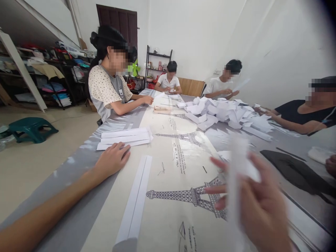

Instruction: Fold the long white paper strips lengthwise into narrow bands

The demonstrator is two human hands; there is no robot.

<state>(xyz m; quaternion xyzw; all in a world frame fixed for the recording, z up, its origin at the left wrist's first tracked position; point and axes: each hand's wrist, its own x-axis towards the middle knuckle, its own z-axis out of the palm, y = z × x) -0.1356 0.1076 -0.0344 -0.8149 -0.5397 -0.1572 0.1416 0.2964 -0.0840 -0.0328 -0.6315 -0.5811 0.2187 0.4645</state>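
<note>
Your right hand (262, 203) is raised over the near right of the tabletop (78, 196), its fingers closed around a white paper strip (235, 189) that stands nearly upright; motion blur hides just where thumb and fingertips press it. Several of those fingers stretch out past the strip's left side, perhaps to keep it from swinging while you hold it clear of the surface. Your left hand (114, 159) lies palm down with its fingers open and loosely bent, gripping nothing, the fingertips at the near edge of the flat paper strips (126, 135). That light contact probably serves to steady them, and their lying side by side seems meant to keep them within easy reach. Just right of your left forearm, a long white paper (135, 203) lies flat on the printed cover (170, 168); whether the dark line along it is a fold or a gap, you cannot tell from here. The loose heap of bent white papers (220, 112) sits farther off, well apart from your flat ones, likely so the two don't mix.
</note>
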